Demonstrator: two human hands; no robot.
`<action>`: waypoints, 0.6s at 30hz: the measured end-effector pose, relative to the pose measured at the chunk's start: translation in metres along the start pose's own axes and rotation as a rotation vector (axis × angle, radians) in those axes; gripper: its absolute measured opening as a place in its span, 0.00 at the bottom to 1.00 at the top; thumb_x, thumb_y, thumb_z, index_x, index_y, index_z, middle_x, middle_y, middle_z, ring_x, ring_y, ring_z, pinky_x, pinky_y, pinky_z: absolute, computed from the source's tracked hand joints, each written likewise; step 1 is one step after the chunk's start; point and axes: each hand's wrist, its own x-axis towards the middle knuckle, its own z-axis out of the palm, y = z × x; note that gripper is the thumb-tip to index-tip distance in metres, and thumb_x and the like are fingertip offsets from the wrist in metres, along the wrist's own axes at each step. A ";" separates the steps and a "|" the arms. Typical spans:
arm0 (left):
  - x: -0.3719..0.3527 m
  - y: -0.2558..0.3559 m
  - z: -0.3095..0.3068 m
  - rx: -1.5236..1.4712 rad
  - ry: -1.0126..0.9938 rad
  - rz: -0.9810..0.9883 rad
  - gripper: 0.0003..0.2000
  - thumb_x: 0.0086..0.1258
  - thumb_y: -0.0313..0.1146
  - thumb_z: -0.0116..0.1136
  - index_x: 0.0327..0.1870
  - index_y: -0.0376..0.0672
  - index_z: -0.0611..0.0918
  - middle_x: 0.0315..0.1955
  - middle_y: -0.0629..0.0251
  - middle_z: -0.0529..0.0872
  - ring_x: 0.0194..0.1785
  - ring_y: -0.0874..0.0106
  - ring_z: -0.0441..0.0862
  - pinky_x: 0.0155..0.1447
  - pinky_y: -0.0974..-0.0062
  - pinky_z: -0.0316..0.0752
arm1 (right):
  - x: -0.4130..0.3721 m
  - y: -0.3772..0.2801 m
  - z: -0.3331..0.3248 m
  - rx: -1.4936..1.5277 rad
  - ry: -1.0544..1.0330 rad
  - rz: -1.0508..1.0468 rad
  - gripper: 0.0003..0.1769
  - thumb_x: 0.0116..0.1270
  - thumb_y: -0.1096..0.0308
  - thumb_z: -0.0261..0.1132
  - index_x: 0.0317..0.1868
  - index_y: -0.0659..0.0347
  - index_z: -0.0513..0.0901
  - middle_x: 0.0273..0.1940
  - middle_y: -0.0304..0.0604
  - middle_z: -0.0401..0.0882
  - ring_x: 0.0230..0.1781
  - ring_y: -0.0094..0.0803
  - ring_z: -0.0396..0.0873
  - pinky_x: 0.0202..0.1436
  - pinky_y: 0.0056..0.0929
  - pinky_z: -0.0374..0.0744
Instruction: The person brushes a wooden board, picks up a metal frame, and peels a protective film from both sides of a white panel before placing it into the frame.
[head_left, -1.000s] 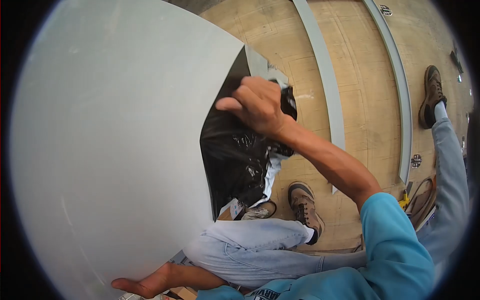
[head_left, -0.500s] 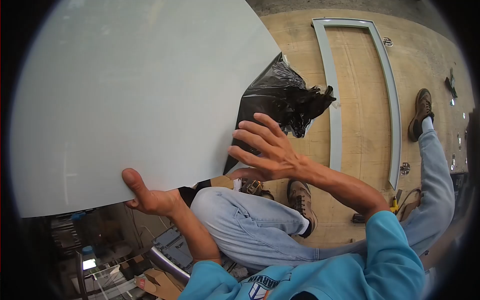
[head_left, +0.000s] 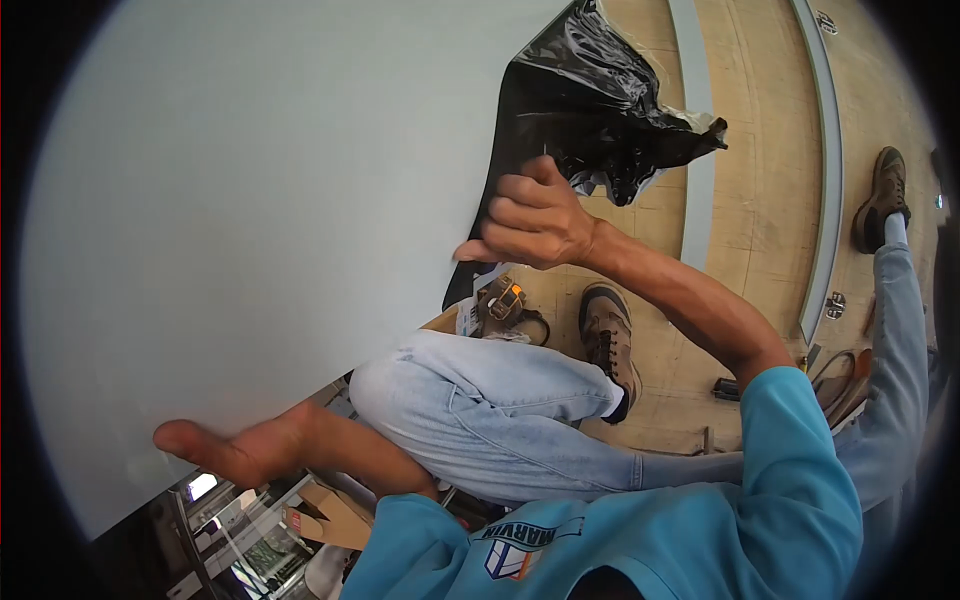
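Observation:
A large pale grey panel [head_left: 270,220] fills the left side of the view, tilted in front of me. My left hand [head_left: 240,455] holds its lower edge, thumb on the near face and fingers out of sight underneath. Black plastic film [head_left: 590,125] hangs crumpled from the panel's right edge, peeled partly away from it. My right hand [head_left: 535,220] is closed at that edge, fingers curled against the film, thumb pointing toward the panel. How much film lies inside the fist is hidden.
A pale blue-grey frame [head_left: 697,190] lies on the wooden board surface [head_left: 750,200], metal hinges [head_left: 835,305] beside it. A black and yellow tool [head_left: 503,298] sits near my shoe [head_left: 607,345]. At lower left are an open cardboard box [head_left: 325,515] and cluttered shelving.
My right hand has gone from spread fingers to a closed fist at the film. The panel's lower edge slants more now, and my left hand appears lower and farther left.

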 end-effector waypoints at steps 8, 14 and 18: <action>0.001 -0.005 0.003 0.126 0.146 -0.014 0.34 0.60 0.43 0.63 0.64 0.36 0.63 0.59 0.54 0.69 0.62 0.59 0.67 0.65 0.57 0.63 | -0.020 0.014 -0.046 0.127 -0.373 0.254 0.16 0.56 0.60 0.71 0.22 0.57 0.74 0.25 0.34 0.70 0.36 0.28 0.73 0.36 0.29 0.72; -0.001 -0.002 0.004 0.084 0.066 -0.051 0.39 0.59 0.44 0.64 0.67 0.38 0.59 0.61 0.54 0.66 0.62 0.59 0.66 0.65 0.57 0.64 | 0.069 0.061 -0.088 -0.192 0.205 0.469 0.11 0.58 0.63 0.69 0.28 0.61 0.78 0.31 0.39 0.76 0.33 0.33 0.73 0.36 0.28 0.73; -0.009 0.006 0.015 0.108 0.068 0.000 0.40 0.59 0.44 0.64 0.68 0.41 0.56 0.63 0.54 0.63 0.64 0.57 0.63 0.66 0.53 0.61 | 0.064 0.126 -0.032 -0.310 0.179 0.237 0.13 0.57 0.65 0.69 0.25 0.62 0.74 0.26 0.39 0.74 0.28 0.35 0.74 0.29 0.28 0.73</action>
